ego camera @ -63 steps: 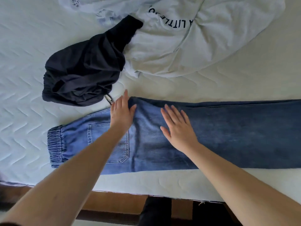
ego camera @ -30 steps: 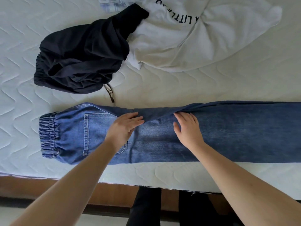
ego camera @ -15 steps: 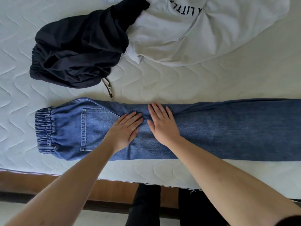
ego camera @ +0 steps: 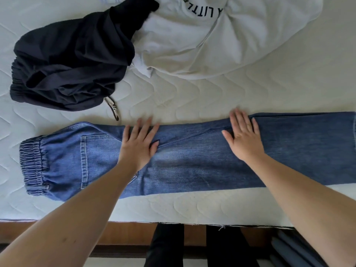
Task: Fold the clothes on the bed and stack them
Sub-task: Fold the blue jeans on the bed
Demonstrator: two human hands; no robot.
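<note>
Left hand (ego camera: pixel 139 146) and right hand (ego camera: pixel 244 138) flat, fingers straight.

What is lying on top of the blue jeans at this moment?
Both hands lie flat on the jeans: the left hand near the back pocket, the right hand further along the leg. No other garment lies on them. What the palms cover cannot be seen.

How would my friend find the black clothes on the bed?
Start at the white mattress. Go to its far left part, beyond the jeans. The black garment is a crumpled heap overlapping the white shirt, the only dark piece, with a drawstring poking out.
</note>
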